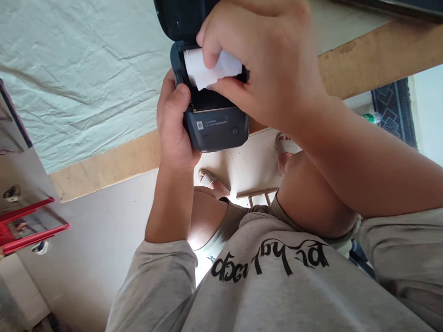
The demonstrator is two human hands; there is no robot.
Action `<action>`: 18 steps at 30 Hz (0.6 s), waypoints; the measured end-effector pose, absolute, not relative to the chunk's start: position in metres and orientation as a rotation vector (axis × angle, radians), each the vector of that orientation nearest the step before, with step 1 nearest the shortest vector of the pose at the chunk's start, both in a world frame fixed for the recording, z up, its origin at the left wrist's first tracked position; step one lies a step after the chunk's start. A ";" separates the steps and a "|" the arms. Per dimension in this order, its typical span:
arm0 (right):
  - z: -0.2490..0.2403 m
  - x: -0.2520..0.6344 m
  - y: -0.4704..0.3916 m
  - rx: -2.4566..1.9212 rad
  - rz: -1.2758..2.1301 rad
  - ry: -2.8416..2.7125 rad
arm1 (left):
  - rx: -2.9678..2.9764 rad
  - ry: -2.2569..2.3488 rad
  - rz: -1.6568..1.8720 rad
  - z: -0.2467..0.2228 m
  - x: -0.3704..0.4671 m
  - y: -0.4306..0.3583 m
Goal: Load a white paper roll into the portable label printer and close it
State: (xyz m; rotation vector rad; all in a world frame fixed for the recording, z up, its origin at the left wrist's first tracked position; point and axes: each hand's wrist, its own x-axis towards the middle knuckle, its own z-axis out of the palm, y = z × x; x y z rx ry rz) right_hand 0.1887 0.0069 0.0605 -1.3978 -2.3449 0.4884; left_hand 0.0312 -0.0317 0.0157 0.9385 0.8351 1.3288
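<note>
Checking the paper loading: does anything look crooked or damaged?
The white paper roll in the open dark grey printer has a crumpled, uneven loose end under the right hand. The left hand holds the printer body. Nothing else stands out.

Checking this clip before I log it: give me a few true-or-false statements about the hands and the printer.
1. The left hand grips the printer from the side. True.
2. The printer lid is shut. False: it is open, with the paper bay showing.
3. The right hand has fingers on the paper roll. True.
4. The roll is red. False: it is white.
5. The printer rests on the bed. False: it is held up in the air in front of the bed sheet.
</note>
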 end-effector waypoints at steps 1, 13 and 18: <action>0.061 0.189 0.006 -1.382 0.490 -2.357 | 0.939 0.854 1.319 0.016 0.031 -0.032; 0.060 0.201 -0.019 -1.170 0.529 -2.416 | 1.147 0.782 1.292 0.007 0.025 -0.027; 0.054 0.218 -0.015 -1.287 0.278 -1.999 | 1.164 0.796 1.246 0.008 0.023 -0.029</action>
